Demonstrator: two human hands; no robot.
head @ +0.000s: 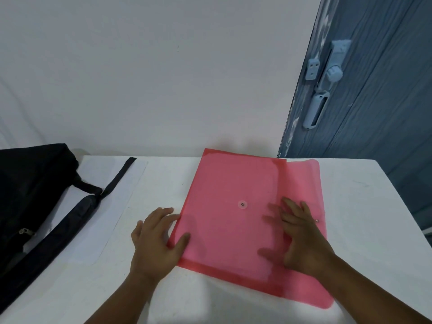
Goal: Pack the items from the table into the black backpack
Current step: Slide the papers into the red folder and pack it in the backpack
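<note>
**Folder flap open, bag waiting at the table's edge**

A pink plastic folder (233,213) lies flat on the white table (364,206), its flap (304,183) folded out to my right so the snap stud (242,204) on the front sits uncovered. My left hand (156,242) steadies the folder at its near left edge, thumb lying on top of the plastic and fingers stretched along the side, apparently to keep the slippery cover from sliding. My right hand (301,239) rests flat with fingers spread where the flap hinges from the body, pressing rather than gripping; neither hand curls around anything. The two hands are apart, one at each side of the folder.

The black backpack (30,195) sits at the far left end of the table, well apart from the folder, with its straps (93,202) trailing across the tabletop toward me and a zipper pull (23,231) showing on its side. I cannot tell whether its main opening is unzipped.

As I judge it, the flap needs closing onto the stud before the folder goes in, so any papers inside stay put. A blue door (374,101) stands behind the table at right.
</note>
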